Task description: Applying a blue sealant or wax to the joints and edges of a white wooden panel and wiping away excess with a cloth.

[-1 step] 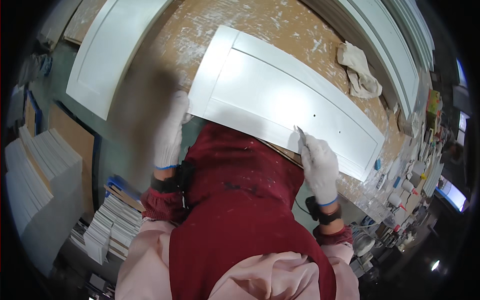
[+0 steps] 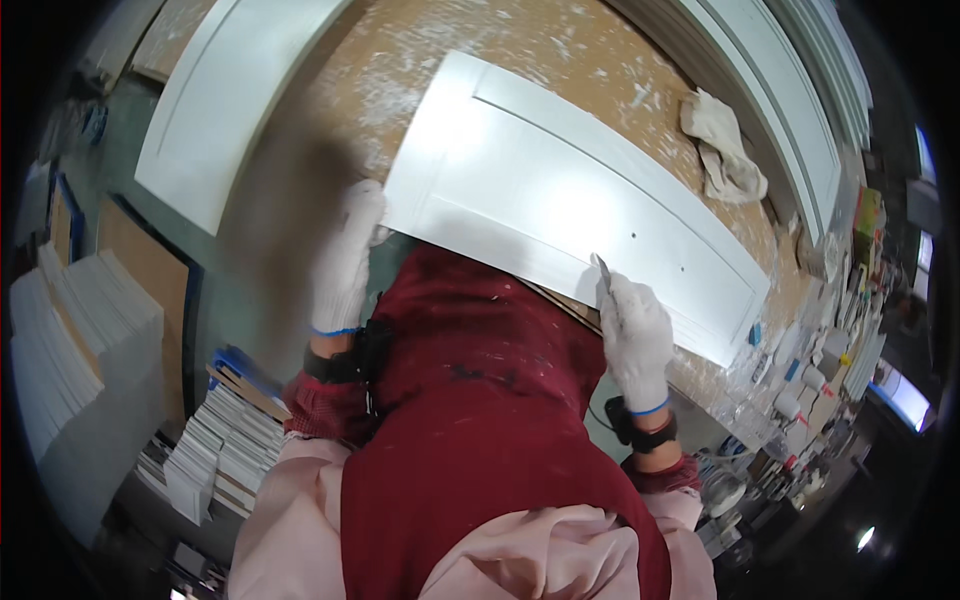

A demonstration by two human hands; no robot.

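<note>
A white framed cabinet door (image 2: 530,185) lies slantwise on the worktable, its near long edge toward my apron. Two small dark spots, perhaps holes, mark its right half. My left hand (image 2: 350,235), in a white knit glove, is closed at the door's left near corner; some of its fingers are hidden. My right hand (image 2: 637,325), gloved likewise, is wrapped around a small pointed metal blade (image 2: 602,268). The blade's tip points up and away from me, over the near edge of the door. The tool's handle is hidden inside the glove.
The brown worktable (image 2: 400,45) is smeared white. A crumpled cloth (image 2: 725,150) lies beyond the door, near stacked white panels (image 2: 775,90). Another white panel (image 2: 225,100) stands out at the left. Piles of white boards (image 2: 85,320) sit lower left; bottles (image 2: 790,403) and tools crowd the right.
</note>
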